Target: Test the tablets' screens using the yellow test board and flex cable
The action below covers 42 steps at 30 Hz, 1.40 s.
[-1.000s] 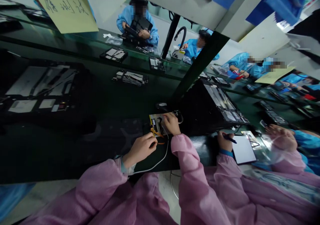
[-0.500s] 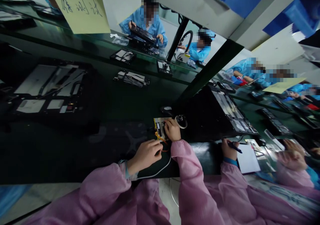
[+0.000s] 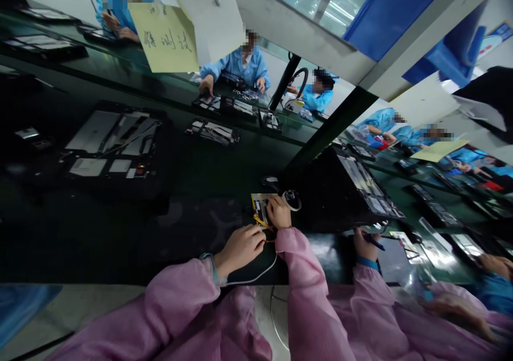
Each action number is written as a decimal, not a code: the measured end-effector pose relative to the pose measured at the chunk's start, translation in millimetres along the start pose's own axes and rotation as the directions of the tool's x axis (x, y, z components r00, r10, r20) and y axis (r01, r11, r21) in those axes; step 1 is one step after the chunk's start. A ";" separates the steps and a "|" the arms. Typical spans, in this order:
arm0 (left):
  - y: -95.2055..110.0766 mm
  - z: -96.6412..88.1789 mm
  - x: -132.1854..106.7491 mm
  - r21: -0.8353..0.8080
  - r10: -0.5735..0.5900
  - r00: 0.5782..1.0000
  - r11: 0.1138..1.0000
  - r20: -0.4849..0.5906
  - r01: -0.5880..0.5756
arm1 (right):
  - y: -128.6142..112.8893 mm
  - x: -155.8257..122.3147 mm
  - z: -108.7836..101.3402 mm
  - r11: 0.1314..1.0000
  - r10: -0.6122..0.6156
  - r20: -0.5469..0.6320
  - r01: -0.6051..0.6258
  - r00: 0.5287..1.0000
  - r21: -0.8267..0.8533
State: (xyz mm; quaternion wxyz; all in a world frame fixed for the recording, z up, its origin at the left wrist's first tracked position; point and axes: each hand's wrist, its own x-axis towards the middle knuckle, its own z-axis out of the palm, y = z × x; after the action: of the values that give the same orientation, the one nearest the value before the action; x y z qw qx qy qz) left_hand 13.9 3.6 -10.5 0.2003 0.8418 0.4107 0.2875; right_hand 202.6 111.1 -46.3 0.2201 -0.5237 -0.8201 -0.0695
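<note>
A small yellowish circuit board point(image 3: 258, 207) with orange wires lies on the dark green bench near its front edge. My right hand point(image 3: 278, 212) rests on the board with the fingers curled down, pressing it. My left hand point(image 3: 241, 247) sits just in front of the board, its fingers closed in a pinch at the orange wires point(image 3: 269, 238). A white cable point(image 3: 256, 274) runs from under my left wrist across the bench edge. A small white tape ring point(image 3: 291, 198) lies right beside my right hand.
An opened tablet back point(image 3: 114, 150) lies at the left, and another tablet chassis point(image 3: 360, 185) sits tilted at the right. A neighbour's hand point(image 3: 363, 242) in a pink sleeve holds a pen. People in blue coats work across the belt. A yellow paper sign point(image 3: 166, 38) hangs above.
The view has tilted and shifted, so the bench sits lower and the far workers show more. My hands stay on the board and wires. The neighbour's white sheet has gone from view.
</note>
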 end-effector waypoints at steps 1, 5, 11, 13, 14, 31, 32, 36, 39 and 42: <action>2.7 -4.4 -3.5 0.004 0.004 1.000 1.000 -0.023 -0.004 | 0.6 0.0 0.3 1.000 -0.004 -0.004 0.004 1.000 -0.003; 6.3 -40.0 -43.2 -0.014 -0.024 0.990 1.000 -0.139 0.023 | 3.6 0.4 2.6 1.000 -0.014 -0.016 0.014 1.000 -0.011; -42.2 -95.0 -152.8 0.063 -0.348 0.767 0.891 -0.539 0.449 | 5.6 1.5 5.6 1.000 -0.009 -0.015 0.008 1.000 -0.014; -64.5 -98.3 -179.1 0.005 -0.501 0.726 0.821 -0.471 0.571 | 5.8 1.9 6.0 1.000 -0.008 -0.015 0.008 1.000 -0.018; -74.5 -97.4 -187.2 -0.020 -0.557 0.726 0.799 -0.402 0.601 | 6.0 2.2 6.2 1.000 -0.010 -0.015 0.009 1.000 -0.021; -89.6 -122.7 -131.4 -0.423 -0.657 0.744 0.713 -0.125 0.559 | 4.8 3.1 9.2 0.999 -0.011 -0.037 0.009 0.999 -0.037; -88.8 -127.6 -128.6 -0.487 -0.686 0.718 0.669 -0.114 0.562 | 4.9 2.8 9.4 0.999 -0.006 -0.038 0.004 0.999 -0.033; -85.0 -144.8 -115.8 -0.731 -0.774 0.629 0.466 -0.064 0.498 | 5.8 1.8 9.4 1.000 0.008 -0.039 -0.009 0.999 -0.020; -86.2 -149.0 -103.3 -0.883 -0.821 0.570 0.277 -0.013 0.379 | 6.3 1.2 9.4 1.000 0.011 -0.032 -0.011 0.999 -0.017; -93.1 -145.0 -88.7 -0.926 -0.864 0.484 0.063 0.136 0.372 | 5.7 0.8 9.5 1.000 0.014 -0.023 -0.014 1.000 -0.011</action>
State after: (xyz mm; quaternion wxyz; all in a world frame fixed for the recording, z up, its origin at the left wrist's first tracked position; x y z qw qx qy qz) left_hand -177.9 0.9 17.1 0.6046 0.2238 0.5595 0.5209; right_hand 204.6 117.5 -55.1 0.2273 -0.5299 -0.8133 -0.0784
